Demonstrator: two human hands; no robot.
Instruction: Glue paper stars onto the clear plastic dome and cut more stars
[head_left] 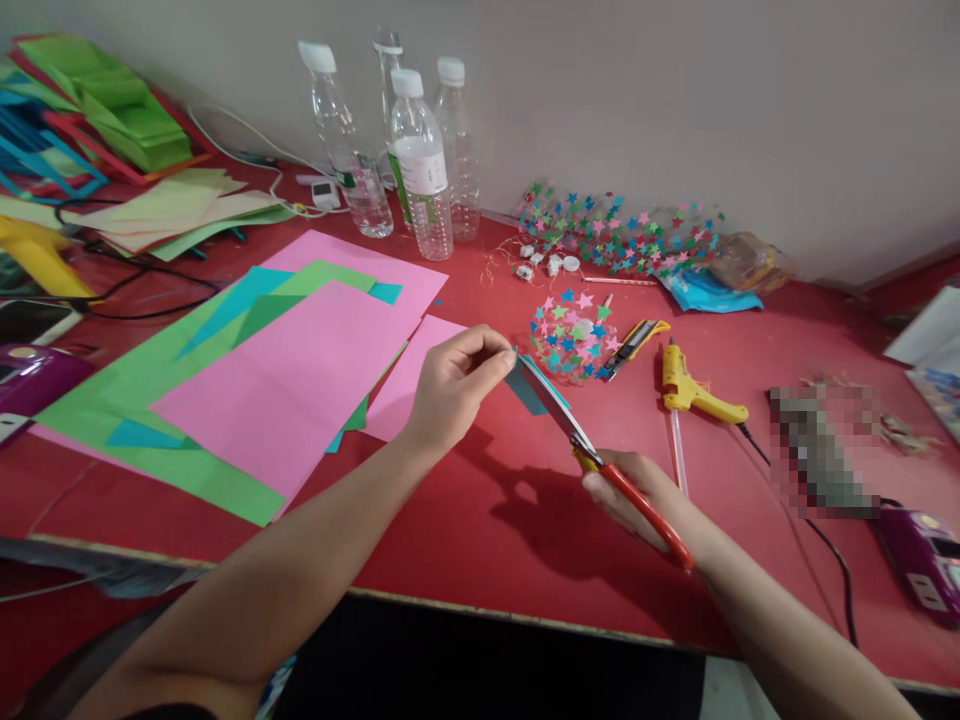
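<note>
My left hand [457, 385] pinches the end of a small blue paper piece [527, 392] above the middle of the red table [480, 520]. My right hand [634, 500] is closed around scissors [649, 515] with red and yellow handles. Their blades lie along the blue paper, with the tips close to my left fingertips. Left of my hands are pink sheets [277, 370] stacked over green sheets [225, 475]. Just behind the blue paper stands a clear form with colourful stars [570, 335].
Plastic bottles [424, 170] stand by the wall. A cutter [636, 348] and a yellow glue gun [694, 390] lie to the right, with its black cord trailing to the front. Folded coloured paper [112, 100] and another yellow glue gun [45, 260] are at the left.
</note>
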